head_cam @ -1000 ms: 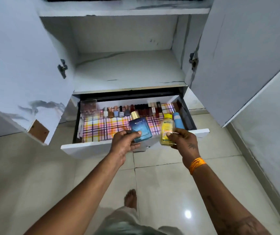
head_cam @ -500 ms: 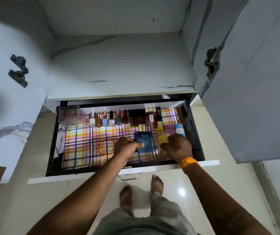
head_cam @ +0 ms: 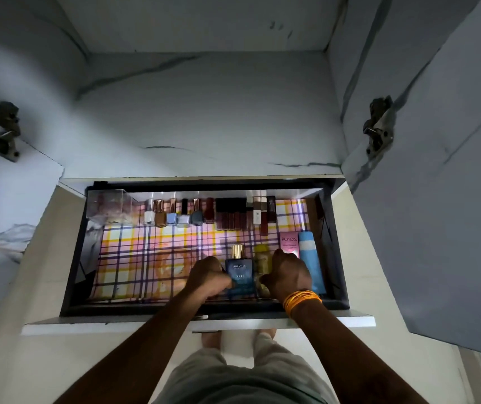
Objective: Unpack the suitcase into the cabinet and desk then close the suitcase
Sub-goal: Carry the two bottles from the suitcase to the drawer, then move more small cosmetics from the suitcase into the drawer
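Note:
Both hands are down inside the open drawer [head_cam: 198, 325] of the white cabinet. My left hand [head_cam: 210, 277] grips the left side of a blue perfume bottle [head_cam: 239, 271] with a gold cap, which lies on the checked liner [head_cam: 146, 258]. Just to its right, my right hand [head_cam: 287, 274] is closed over a yellow bottle [head_cam: 263, 259], hiding its lower half. Right of that lie a pink tube [head_cam: 289, 242] and a light blue tube [head_cam: 310, 258]. The suitcase is not in view.
A row of nail polish bottles [head_cam: 172, 217] and dark lipsticks [head_cam: 233, 217] lines the drawer's back wall, with a clear plastic box [head_cam: 108, 208] at the back left. Both cabinet doors [head_cam: 452, 170] stand open at either side. An empty shelf [head_cam: 204, 118] lies above the drawer.
Both hands carried the blue and yellow bottles from above the drawer's front edge down onto the liner. My head moved forward over the drawer.

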A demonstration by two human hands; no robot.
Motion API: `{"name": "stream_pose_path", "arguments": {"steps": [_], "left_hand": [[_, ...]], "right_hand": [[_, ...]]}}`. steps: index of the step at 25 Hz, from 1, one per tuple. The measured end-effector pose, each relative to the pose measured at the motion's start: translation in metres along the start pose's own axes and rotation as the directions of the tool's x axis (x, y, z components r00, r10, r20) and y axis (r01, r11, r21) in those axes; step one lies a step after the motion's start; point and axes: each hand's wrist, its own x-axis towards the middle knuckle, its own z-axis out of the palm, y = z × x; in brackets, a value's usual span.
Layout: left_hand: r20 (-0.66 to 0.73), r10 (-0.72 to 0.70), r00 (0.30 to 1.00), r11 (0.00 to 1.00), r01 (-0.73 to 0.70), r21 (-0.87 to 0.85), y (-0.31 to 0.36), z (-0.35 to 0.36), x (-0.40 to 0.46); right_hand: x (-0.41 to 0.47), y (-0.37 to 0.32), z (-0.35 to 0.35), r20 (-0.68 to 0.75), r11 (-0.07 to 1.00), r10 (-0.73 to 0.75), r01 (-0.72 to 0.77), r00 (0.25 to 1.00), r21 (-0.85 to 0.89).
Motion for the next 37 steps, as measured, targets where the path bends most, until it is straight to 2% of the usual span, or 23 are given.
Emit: {"name": "stream_pose_path", "arguments": {"steps": [3,6,10,13,15,17,20,23,25,29,31,34,37], "left_hand": [[-0.094,0.138,0.986,0.989,-0.132,0.066,0.0,0.002,0.001],[-0.085,0.232,0.969,0.972,-0.228,0.053,0.0,0.006,-0.003],[-0.076,0.247,0.966,0.967,-0.241,0.079,-0.001,0.011,-0.006],[-0.115,0.24,0.964,0.971,-0.238,0.027,-0.002,0.011,-0.008],[-0.182,0.258,0.949,0.966,-0.253,0.05,-0.002,0.01,-0.014],[-0.306,0.284,0.909,0.959,-0.277,0.066,-0.003,0.005,-0.022],[-0.499,0.285,0.818,0.914,-0.39,-0.117,-0.009,-0.008,-0.042],[-0.686,0.179,0.705,0.799,-0.511,-0.317,-0.02,-0.024,-0.072],[-0.769,0.052,0.637,0.715,-0.561,-0.416,-0.033,-0.036,-0.102],[-0.835,-0.204,0.51,0.565,-0.636,-0.526,-0.078,-0.041,-0.166],[-0.831,-0.318,0.456,0.503,-0.662,-0.555,-0.107,-0.034,-0.204],[-0.77,-0.524,0.364,0.376,-0.713,-0.592,-0.163,-0.014,-0.274],[-0.694,-0.667,0.273,0.313,-0.742,-0.592,-0.224,0.019,-0.346]], "right_hand": [[-0.003,-0.002,0.001,-0.032,0.997,-0.04,0.037,0.999,-0.068],[-0.005,0.001,0.002,-0.037,0.998,-0.046,0.045,0.998,-0.047],[-0.008,0.007,0.004,-0.018,1.0,-0.025,0.025,1.0,0.003],[-0.01,0.01,0.005,-0.06,1.0,-0.028,0.029,0.998,0.01],[-0.012,0.012,0.003,-0.121,0.999,-0.051,0.052,0.991,0.007],[-0.014,0.013,-0.004,-0.181,0.99,-0.127,0.135,0.975,0.03],[-0.016,0.0,-0.026,-0.199,0.929,-0.272,0.311,0.942,0.203],[-0.016,-0.032,-0.051,-0.216,0.795,-0.392,0.447,0.894,0.41],[-0.018,-0.066,-0.064,-0.191,0.718,-0.496,0.524,0.847,0.458],[-0.052,-0.147,-0.071,-0.21,0.468,-0.714,0.678,0.668,0.567],[-0.089,-0.187,-0.064,-0.197,0.369,-0.749,0.645,0.633,0.67],[-0.164,-0.239,-0.038,-0.056,0.299,-0.824,0.517,0.564,0.802],[-0.239,-0.28,0.001,0.058,0.28,-0.913,0.517,0.403,0.809]]}}
